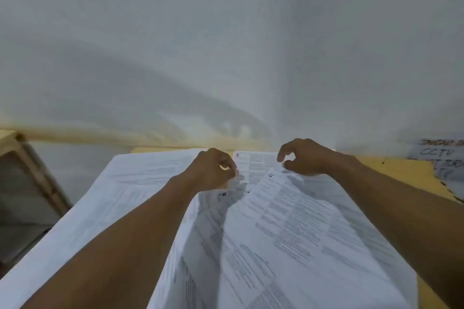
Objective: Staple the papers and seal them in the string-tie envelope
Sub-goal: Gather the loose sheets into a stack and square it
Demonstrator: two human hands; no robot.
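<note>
Several printed white papers [288, 228] lie spread over a yellow table [401, 170], some with handwritten numbers at their top corners. My left hand [211, 168] pinches the top corner of a lifted, curling sheet [208, 228] near the middle. My right hand [303, 158] rests its thumb on the top edge of the sheet marked 5 [301, 208], fingers curled above it. Another sheet [130, 188] lies flat on the left under my left forearm. No stapler or envelope is visible.
A pale wall [226, 45] rises directly behind the table. A wooden frame [32, 173] stands at the left beside the table. A handwritten paper notice [442, 158] is stuck at the far right.
</note>
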